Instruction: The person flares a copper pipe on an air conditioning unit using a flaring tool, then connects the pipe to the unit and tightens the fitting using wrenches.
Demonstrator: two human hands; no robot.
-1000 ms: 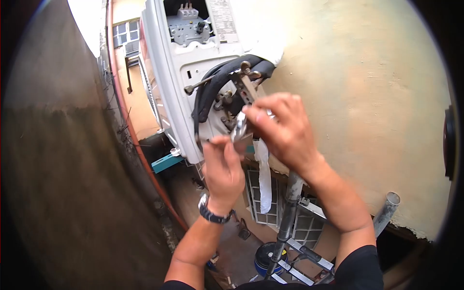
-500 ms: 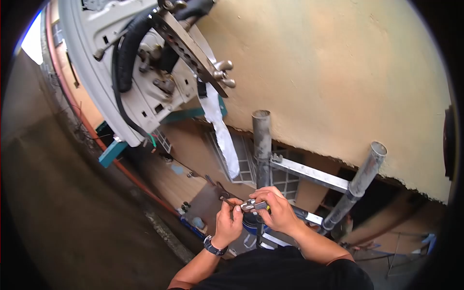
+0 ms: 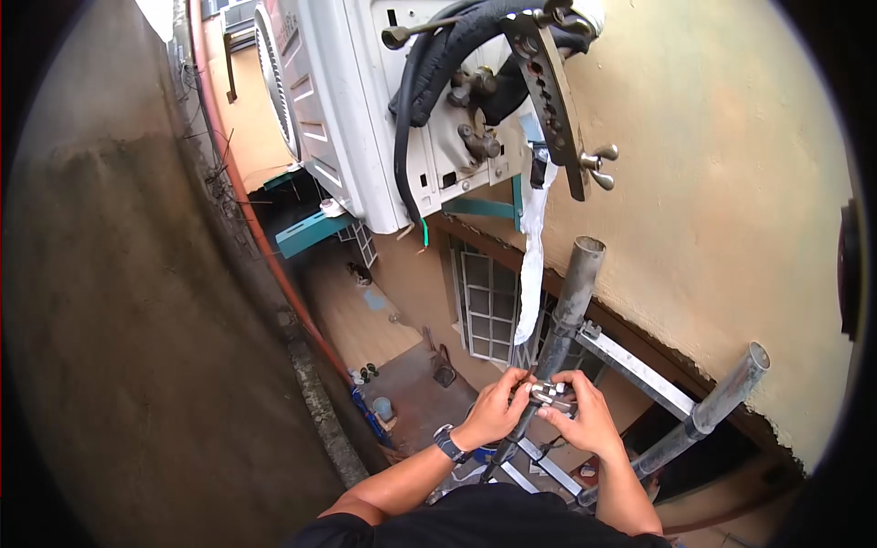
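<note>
Metal tool (image 3: pixel 548 394), held from both sides
Left hand (image 3: pixel 493 413) and right hand (image 3: pixel 589 421) curl nearly closed on it, seemingly for steadiness.

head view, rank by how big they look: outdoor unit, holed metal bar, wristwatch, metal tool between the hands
1. Outdoor unit
2. Holed metal bar
3. Wristwatch and metal tool: too alike to rank

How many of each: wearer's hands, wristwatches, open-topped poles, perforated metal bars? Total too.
Left hand and right hand: 2
Wristwatch: 1
Open-topped poles: 2
Perforated metal bar: 1
Total: 6
</note>
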